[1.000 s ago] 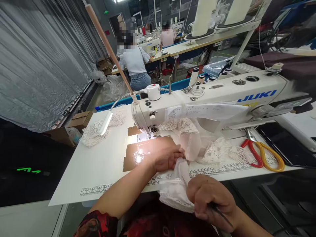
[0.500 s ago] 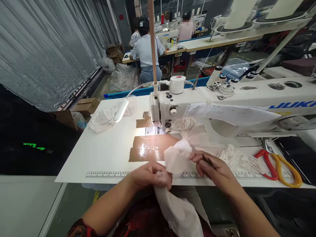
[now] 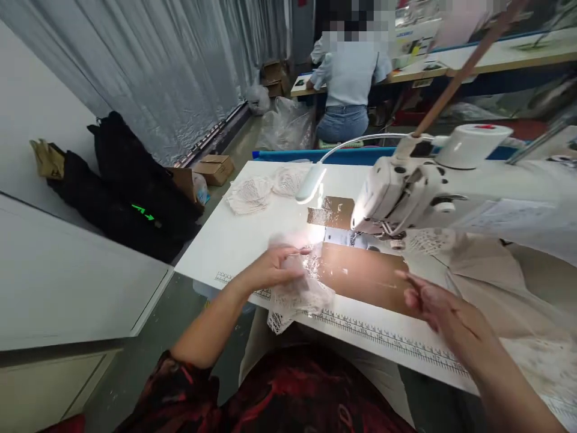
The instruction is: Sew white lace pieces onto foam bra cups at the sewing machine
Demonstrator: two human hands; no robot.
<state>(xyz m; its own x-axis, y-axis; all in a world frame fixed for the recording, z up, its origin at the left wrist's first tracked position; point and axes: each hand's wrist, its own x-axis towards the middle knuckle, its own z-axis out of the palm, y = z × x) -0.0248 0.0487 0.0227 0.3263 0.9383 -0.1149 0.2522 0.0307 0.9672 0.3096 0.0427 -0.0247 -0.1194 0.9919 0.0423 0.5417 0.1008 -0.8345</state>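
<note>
My left hand (image 3: pixel 279 269) grips a bunched piece of white lace fabric (image 3: pixel 300 291) at the near edge of the white sewing table (image 3: pixel 234 234); part of the lace hangs over the edge. My right hand (image 3: pixel 430 304) hovers over the table to the right, blurred by motion, fingers stretched out and apart from the lace. The white sewing machine head (image 3: pixel 406 186) stands behind both hands, above a shiny brown taped patch (image 3: pixel 360 273) lit by a small lamp (image 3: pixel 311 180).
Two small lace pieces (image 3: pixel 259 191) lie at the table's far left. Beige fabric (image 3: pixel 487 270) is heaped under the machine arm on the right. A printed ruler (image 3: pixel 383 337) runs along the near edge. A seated person (image 3: pixel 349 90) works behind. Black bags (image 3: pixel 130 186) and cardboard boxes lie left.
My view has swung left. My left hand carried the lace up from my lap onto the table's edge. My right hand let go of the lace and drew off to the right.
</note>
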